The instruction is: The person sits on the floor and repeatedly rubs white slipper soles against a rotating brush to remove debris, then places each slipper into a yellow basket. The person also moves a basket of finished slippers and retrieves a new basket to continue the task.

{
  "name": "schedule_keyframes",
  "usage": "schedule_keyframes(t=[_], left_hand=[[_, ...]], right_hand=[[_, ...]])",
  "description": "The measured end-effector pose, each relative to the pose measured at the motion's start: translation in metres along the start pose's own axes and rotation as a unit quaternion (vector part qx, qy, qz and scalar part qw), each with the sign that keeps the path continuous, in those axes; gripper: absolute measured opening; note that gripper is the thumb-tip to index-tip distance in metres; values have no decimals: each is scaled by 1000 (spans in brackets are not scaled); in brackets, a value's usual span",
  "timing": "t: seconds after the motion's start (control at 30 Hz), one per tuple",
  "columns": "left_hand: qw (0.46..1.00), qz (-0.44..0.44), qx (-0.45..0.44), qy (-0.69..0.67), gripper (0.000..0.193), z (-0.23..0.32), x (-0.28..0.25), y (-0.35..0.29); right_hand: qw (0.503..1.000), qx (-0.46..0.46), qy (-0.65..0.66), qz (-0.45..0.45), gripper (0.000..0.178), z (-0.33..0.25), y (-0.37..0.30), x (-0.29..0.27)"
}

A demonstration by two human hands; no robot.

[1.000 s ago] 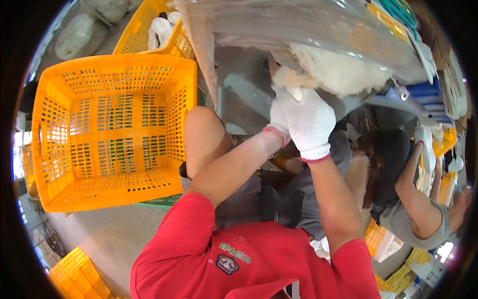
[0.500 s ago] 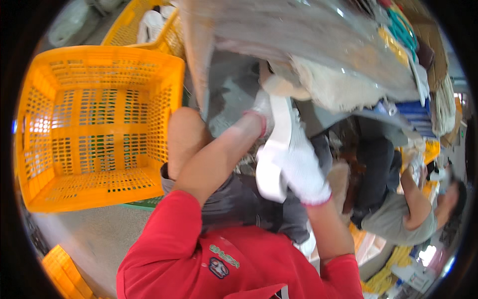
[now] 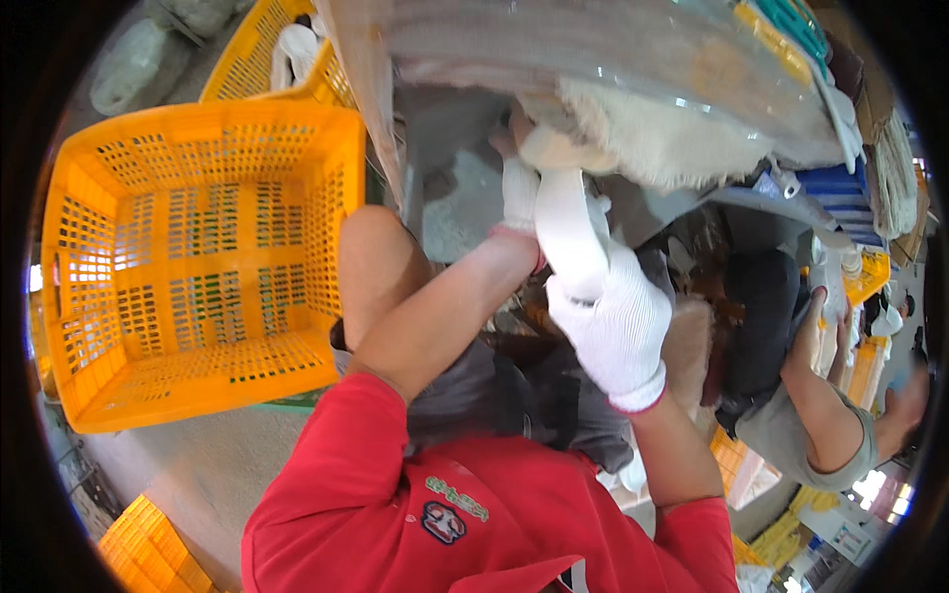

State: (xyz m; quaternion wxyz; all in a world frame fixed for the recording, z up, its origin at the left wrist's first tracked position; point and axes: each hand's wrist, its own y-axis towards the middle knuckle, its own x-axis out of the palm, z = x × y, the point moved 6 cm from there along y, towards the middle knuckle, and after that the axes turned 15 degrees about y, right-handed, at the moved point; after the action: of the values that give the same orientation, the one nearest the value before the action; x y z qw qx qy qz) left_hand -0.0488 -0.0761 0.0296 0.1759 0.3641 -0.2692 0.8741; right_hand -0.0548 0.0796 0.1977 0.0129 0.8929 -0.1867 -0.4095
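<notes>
A long white piece, shaped like a shoe sole (image 3: 570, 229), narrow in its middle, slants between my hands. My right hand (image 3: 621, 326), in a white knit glove, is closed round its near, lower end. White fabric also covers my left hand (image 3: 520, 190), at the left side of the far end; its fingers close in there, partly hidden and blurred. The far end touches or sits just in front of a tan rounded pad (image 3: 565, 150) under a plastic-wrapped cover (image 3: 613, 49). Beside the pad hangs a cream, frayed cloth-like mass (image 3: 672, 138).
An orange plastic basket (image 3: 89, 390) stands at my left, with another orange basket (image 3: 237, 64) holding white items behind it. A third orange crate (image 3: 153, 553) is at lower left. To the right, a person in a grey shirt (image 3: 811, 440) sits close by.
The white piece has turned, its near end now inside my right hand's grip. My right hand has shifted slightly up and round it; my left wrist has moved slightly right.
</notes>
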Motion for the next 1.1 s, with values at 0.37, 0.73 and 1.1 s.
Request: schedule_keyframes(t=[0.37, 0.73, 1.1], left_hand=[[934, 30, 67, 349, 52, 11, -23, -26], [948, -279, 28, -152, 76, -6, 14, -52], [982, -21, -55, 178, 41, -47, -46, -24]], right_hand=[[998, -15, -4, 53, 46, 15, 47, 22], [991, -62, 112, 44, 62, 19, 37, 28], [981, 100, 6, -168, 48, -2, -36, 7]])
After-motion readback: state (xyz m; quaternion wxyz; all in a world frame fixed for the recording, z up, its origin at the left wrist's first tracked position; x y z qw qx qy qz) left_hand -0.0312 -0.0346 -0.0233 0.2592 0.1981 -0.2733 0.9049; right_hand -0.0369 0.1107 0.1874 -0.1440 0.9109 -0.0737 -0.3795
